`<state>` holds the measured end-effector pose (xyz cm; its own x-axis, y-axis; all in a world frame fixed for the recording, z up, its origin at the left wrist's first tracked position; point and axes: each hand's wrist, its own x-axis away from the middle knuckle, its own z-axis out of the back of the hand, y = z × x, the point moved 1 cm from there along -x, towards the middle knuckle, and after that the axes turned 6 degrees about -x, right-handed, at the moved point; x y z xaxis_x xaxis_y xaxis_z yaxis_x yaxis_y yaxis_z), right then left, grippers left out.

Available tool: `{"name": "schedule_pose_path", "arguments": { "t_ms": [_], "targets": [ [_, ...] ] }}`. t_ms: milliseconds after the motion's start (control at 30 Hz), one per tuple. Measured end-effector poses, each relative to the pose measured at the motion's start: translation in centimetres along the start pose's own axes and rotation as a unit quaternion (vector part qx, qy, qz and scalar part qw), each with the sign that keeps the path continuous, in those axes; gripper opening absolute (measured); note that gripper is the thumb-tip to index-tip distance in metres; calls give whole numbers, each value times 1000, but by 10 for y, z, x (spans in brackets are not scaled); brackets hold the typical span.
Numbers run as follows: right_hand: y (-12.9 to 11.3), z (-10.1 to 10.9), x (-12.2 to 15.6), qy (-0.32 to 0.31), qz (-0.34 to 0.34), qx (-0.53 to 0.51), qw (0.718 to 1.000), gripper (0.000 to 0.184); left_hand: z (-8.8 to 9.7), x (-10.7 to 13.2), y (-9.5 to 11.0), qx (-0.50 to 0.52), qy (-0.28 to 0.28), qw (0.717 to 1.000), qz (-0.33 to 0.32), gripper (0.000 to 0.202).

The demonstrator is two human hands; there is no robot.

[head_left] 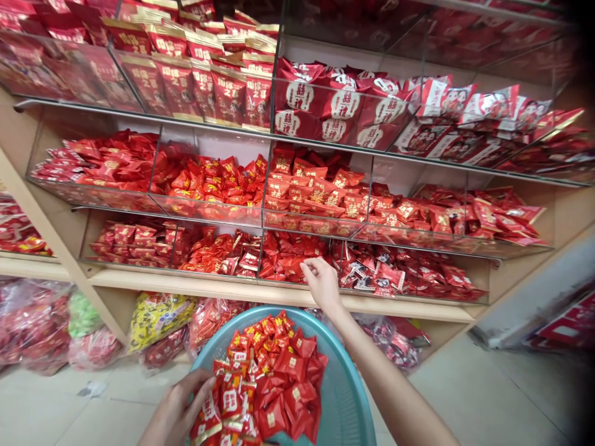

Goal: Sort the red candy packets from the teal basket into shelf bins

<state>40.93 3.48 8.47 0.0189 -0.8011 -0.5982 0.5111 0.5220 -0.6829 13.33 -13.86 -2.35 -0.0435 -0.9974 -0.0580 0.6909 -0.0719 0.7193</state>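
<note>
A teal plastic basin [346,396] sits low in front of me, heaped with small red candy packets [274,378]. My left hand [179,409] grips the basin's near left rim, its fingers curled against the packets there. My right hand [320,282] reaches out to the lowest clear shelf bin [297,257], fingers bent over the red packets in it; whether anything is pinched in them is hidden.
Clear tiered bins [325,198] full of red candy packets fill a wooden shelf unit [232,288]. Big plastic bags of sweets, one yellow [155,316] and several red [32,322], lie under the shelf. Pale tiled floor [488,396] lies on the right.
</note>
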Motion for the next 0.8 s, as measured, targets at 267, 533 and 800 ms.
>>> {"name": "schedule_pose_path", "arguments": {
  "t_ms": [267,533,800],
  "targets": [
    [-43,22,51,-21,74,-86,993,19,-5,-7,38,92,-12,996,13,32],
    [-56,6,127,-137,208,-55,967,35,-14,-9,88,525,-79,831,165,49],
    [-43,1,157,-176,205,-75,960,43,-18,-5,83,487,7,853,185,42]
  ]
}}
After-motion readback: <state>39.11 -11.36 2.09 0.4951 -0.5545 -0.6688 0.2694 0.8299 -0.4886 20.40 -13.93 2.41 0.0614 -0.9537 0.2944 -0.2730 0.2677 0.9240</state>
